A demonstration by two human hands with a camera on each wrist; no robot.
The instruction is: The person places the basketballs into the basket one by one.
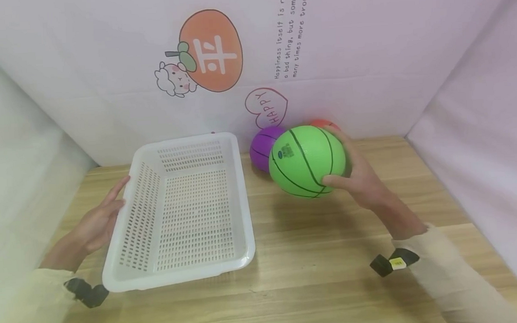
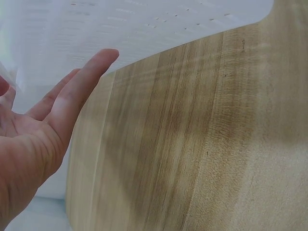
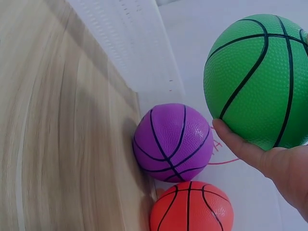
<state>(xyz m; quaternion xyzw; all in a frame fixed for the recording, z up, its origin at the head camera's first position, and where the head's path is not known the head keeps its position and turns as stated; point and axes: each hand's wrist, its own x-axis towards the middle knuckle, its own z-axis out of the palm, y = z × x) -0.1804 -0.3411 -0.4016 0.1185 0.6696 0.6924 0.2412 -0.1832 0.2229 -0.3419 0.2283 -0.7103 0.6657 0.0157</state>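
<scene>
A white perforated plastic basket [image 1: 181, 281] stands on the wooden table, left of centre. My left hand [image 1: 97, 226] is at its left side, with straight fingers touching the outside near the rim; in the left wrist view the extended fingers [image 2: 77, 91] lie along its wall. My right hand [image 1: 360, 178] grips a green toy basketball [image 1: 306, 159], thumb at the front and fingers round the far side, up off the table. Behind it are a purple toy basketball [image 1: 262, 149] and a red one [image 3: 192, 209], mostly hidden in the head view.
The purple and red balls sit side by side against the white printed cloth [image 1: 345, 54] at the back. More white cloth hangs along both sides of the wooden table [image 1: 309, 285]. A dark strap with a camera [image 1: 388, 264] is on each wrist.
</scene>
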